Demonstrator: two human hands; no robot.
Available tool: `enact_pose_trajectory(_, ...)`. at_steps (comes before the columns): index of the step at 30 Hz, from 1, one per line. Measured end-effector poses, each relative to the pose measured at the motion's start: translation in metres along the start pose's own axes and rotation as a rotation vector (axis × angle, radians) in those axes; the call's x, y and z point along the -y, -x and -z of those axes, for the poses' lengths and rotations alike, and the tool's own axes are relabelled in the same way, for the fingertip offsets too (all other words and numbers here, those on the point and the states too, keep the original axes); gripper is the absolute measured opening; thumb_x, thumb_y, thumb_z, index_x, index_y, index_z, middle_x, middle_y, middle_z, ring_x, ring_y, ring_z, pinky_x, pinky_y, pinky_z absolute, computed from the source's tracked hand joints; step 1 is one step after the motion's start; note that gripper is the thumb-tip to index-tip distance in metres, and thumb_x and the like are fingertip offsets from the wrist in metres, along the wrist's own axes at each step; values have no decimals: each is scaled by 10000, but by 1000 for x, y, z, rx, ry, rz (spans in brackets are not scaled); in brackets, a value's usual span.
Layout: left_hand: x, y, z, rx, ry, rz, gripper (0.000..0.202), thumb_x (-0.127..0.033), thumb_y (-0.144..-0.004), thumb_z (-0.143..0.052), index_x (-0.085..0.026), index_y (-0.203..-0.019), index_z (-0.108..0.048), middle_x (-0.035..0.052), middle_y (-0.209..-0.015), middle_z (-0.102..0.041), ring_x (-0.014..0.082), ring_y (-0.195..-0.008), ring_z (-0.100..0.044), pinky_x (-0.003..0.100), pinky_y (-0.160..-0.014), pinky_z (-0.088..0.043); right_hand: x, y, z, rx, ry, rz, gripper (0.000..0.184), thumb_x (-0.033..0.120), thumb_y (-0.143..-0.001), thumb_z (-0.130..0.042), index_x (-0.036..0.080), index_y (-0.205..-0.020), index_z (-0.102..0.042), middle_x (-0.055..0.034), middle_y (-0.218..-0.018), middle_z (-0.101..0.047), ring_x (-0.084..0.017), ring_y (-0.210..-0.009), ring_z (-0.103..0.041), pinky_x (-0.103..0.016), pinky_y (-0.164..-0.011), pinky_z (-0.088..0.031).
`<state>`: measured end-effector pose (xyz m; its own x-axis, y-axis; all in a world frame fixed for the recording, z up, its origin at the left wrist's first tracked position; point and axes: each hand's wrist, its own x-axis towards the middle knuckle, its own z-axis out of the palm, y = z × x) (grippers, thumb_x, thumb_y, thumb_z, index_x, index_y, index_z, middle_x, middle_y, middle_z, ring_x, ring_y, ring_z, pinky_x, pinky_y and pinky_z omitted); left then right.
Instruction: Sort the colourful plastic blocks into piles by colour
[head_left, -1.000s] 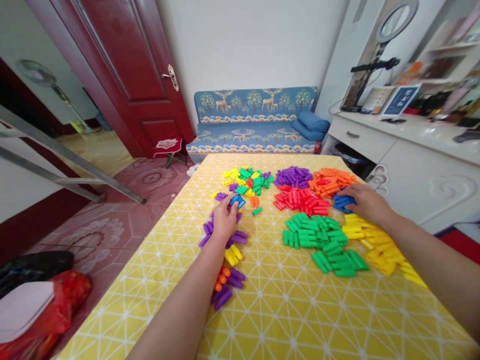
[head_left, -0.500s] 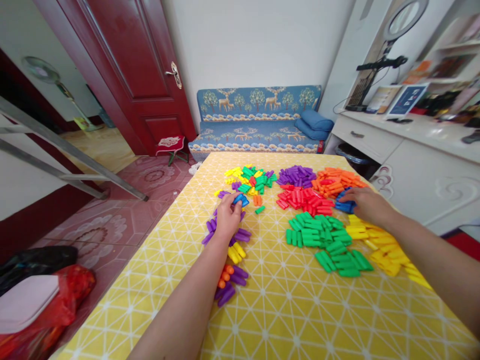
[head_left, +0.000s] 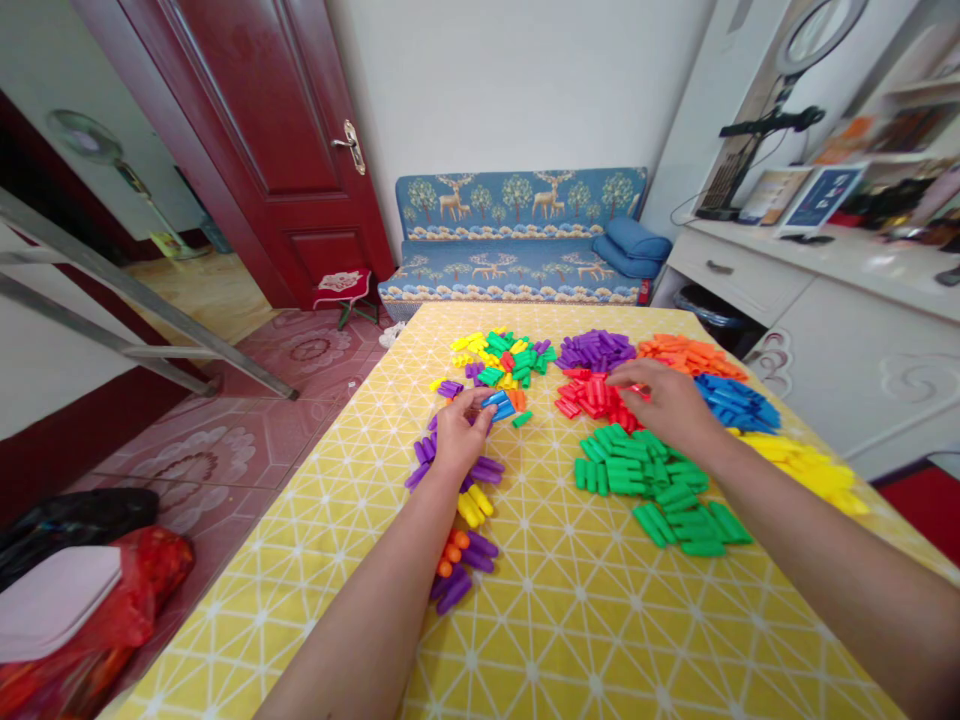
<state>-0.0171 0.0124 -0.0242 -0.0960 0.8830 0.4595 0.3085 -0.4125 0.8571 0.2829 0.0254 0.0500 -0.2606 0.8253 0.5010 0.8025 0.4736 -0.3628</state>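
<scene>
My left hand (head_left: pixel 461 428) is closed on a few short blue plastic tubes (head_left: pixel 501 404), above the mixed pieces on the left of the table. Just beyond it is a mixed pile (head_left: pixel 504 358) of yellow, green, red and purple tubes. Purple tubes (head_left: pixel 421 452) lie partly hidden beneath this hand, with yellow tubes (head_left: pixel 474 506) by the wrist. My right hand (head_left: pixel 664 402) hovers over the red tubes (head_left: pixel 589 395), its fingers bent and apart, with nothing visible in them. Right of it lies the blue pile (head_left: pixel 739 402); nearer me sits the green pile (head_left: pixel 645 462).
Purple (head_left: pixel 596 350), orange (head_left: pixel 690 355) and yellow (head_left: pixel 810 468) piles also lie on the yellow patterned tablecloth (head_left: pixel 555 620). A blue sofa (head_left: pixel 517 262) stands behind the table, a white cabinet (head_left: pixel 847 340) to the right, a metal ladder (head_left: pixel 180 352) to the left.
My right hand has left the blue pile and moved left over the red tubes. My left hand has turned slightly, bringing its blue tubes a little right and nearer.
</scene>
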Motion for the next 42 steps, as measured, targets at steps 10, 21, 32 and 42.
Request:
enact_pose_trajectory(10, -12, 2, 1, 114, 153, -85, 145, -237, -820, -595, -170, -942, -636, 62, -964, -702, 166, -873, -676, 302, -822, -544, 111, -2, -82, 343, -1142, -673, 408, 567, -752, -620, 163, -795, -660, -57, -772, -687, -115, -567, -597, -170, -404, -315)
enact_pose_trajectory(21, -20, 4, 3, 136, 57, -108, 214, -262, -848, -573, -175, -1017, -671, 78, -1051, -701, 181, -957, -661, 296, -829, -538, 86, 0, -49, 216, -925, -635, 349, 476, -674, -714, 180, -857, -686, -41, -780, -697, -124, -604, -595, -184, -443, -376)
enact_pose_trajectory(32, -13, 0, 2, 51, -22, -100, 195, -199, -855, -521, -185, -938, -696, 60, -995, -716, 179, -940, -662, 303, -840, -526, -115, 32, 40, 70, 350, -268, 251, 303, -725, -663, 208, -958, -661, -139, -1000, -680, -338, -916, -598, -437, -771, -441)
enact_pose_trajectory(42, -9, 0, 2, 36, -69, -91, 231, -141, -835, -499, -187, -920, -709, 51, -953, -725, 171, -887, -670, 298, -813, -532, -130, 39, 43, 81, 415, -274, 174, 262, -703, -667, 263, -877, -651, -110, -1012, -661, -397, -1050, -529, -529, -875, -413)
